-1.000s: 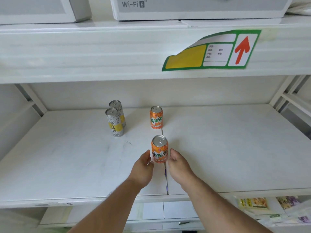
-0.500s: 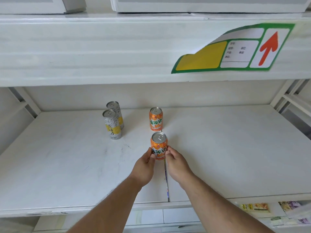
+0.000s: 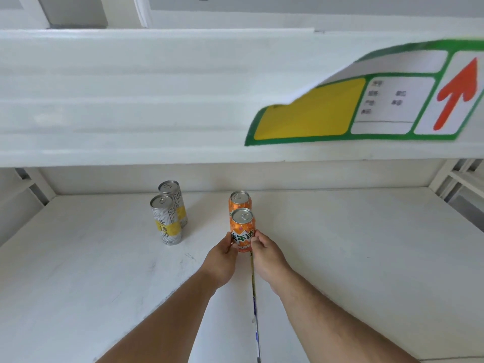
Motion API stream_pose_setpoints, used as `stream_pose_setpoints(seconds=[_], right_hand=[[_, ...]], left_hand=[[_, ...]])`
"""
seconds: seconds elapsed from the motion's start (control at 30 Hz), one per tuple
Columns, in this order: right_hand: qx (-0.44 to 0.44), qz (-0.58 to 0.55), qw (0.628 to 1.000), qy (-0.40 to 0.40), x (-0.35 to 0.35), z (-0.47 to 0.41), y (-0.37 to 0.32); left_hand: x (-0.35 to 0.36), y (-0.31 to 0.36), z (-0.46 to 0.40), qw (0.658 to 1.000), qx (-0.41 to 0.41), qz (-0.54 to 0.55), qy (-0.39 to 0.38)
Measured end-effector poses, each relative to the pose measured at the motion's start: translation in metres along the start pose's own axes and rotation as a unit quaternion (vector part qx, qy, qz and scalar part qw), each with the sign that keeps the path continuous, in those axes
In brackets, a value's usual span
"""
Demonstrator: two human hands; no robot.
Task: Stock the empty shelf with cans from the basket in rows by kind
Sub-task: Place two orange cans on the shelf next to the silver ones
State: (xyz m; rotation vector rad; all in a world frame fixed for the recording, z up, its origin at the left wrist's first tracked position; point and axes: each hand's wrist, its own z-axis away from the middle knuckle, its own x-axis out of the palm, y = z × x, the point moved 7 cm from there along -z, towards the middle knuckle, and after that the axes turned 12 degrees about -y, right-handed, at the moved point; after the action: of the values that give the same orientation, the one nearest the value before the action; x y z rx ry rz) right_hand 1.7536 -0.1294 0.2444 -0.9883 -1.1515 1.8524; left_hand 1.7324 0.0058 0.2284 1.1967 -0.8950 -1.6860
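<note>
You see: orange cans [image 3: 242, 230], silver tops; grey-white cans [image 3: 166, 224], yellow bands; white shelf [image 3: 353, 244]; green-yellow label [image 3: 314, 111], red arrow [image 3: 457, 94].

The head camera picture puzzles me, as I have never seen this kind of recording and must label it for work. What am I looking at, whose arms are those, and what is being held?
There is no machine here: a person wears one wide-angle camera on the head, looking forward and down, so the arms reaching in from below are their own. The white shelf holds four upright cans. At the left stand two tall silver and yellow cans, one behind the other. In the middle, the rear orange can stands free, and the front orange can is in front of it, pinched low on its sides by the left hand and the right hand. A green and yellow label with a red arrow hangs from the shelf above.
</note>
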Motion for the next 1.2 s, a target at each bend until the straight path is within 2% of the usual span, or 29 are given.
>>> stream_pose_setpoints(seconds=[0.23,0.4,0.6,0.73,0.93,1.07,1.13,1.2], right_hand=[[0.008,0.023,1.0,-0.014,-0.001,-0.009,-0.005],[0.028,0.037,0.999,-0.004,0.001,0.011,-0.003],[0.042,0.042,0.998,0.014,0.015,0.067,-0.011],[0.037,0.06,0.997,0.002,0.06,0.109,-0.013],[-0.02,0.098,0.991,-0.084,0.153,0.158,-0.04],[-0.047,0.082,0.98,-0.178,0.22,0.193,-0.046],[-0.037,0.064,0.967,-0.244,0.252,0.215,-0.034],[-0.009,0.067,0.952,-0.299,0.277,0.236,-0.007]], left_hand=[[-0.008,0.002,-0.01,0.999,-0.012,-0.045,0.003],[-0.014,-0.018,0.005,0.997,-0.069,0.003,0.022],[-0.018,-0.033,0.064,0.997,-0.059,0.046,0.022],[-0.03,-0.049,0.12,0.995,-0.043,0.087,0.024],[-0.09,-0.076,0.227,0.977,-0.002,0.167,0.136],[-0.128,-0.112,0.311,0.932,-0.003,0.248,0.263],[-0.133,-0.132,0.358,0.912,-0.027,0.252,0.322],[-0.125,-0.159,0.403,0.902,-0.086,0.225,0.358]])
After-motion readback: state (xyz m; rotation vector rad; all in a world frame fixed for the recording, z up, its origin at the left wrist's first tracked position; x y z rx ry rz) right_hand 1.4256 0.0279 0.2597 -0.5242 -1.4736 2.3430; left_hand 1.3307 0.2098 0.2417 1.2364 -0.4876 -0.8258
